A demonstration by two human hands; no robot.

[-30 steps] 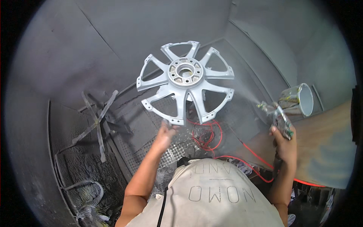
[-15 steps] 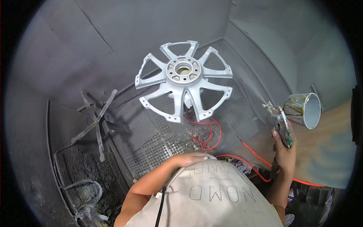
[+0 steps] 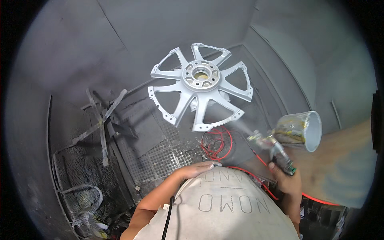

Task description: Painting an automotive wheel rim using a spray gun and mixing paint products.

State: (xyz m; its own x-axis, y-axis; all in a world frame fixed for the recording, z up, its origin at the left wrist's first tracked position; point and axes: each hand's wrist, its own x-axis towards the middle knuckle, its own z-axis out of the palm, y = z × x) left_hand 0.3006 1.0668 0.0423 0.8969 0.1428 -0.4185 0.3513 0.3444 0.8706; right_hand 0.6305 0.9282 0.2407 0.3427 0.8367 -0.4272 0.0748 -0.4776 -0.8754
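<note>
My right hand (image 3: 289,181) is closed around the handle of a paint spray gun (image 3: 283,159), which points up and to the left. A paint-stained metal cup (image 3: 291,129) sits on the gun, tilted, its round pale end facing right. Pale mist leaves the nozzle toward a silver wheel centre (image 3: 208,105) with open, forked spokes and a bolt-hole hub. Beneath the wheel the support is mostly hidden. Away from the wheel, my left hand (image 3: 199,169) lies flat against my light shirt (image 3: 236,212), fingers stretched out and holding nothing.
A red air hose (image 3: 251,175) runs behind my body, with loops (image 3: 230,142) on the floor under the wheel. At left stands a paint-crusted cross-shaped stand (image 3: 103,120). Perforated floor plates (image 3: 160,160), grey walls (image 3: 132,24) and a brown panel (image 3: 336,176) surround the work.
My right hand has brought the spray gun left and closer to the wheel, and the mist now reaches toward its lower right spokes. The wheel has turned. My left hand stays on the shirt.
</note>
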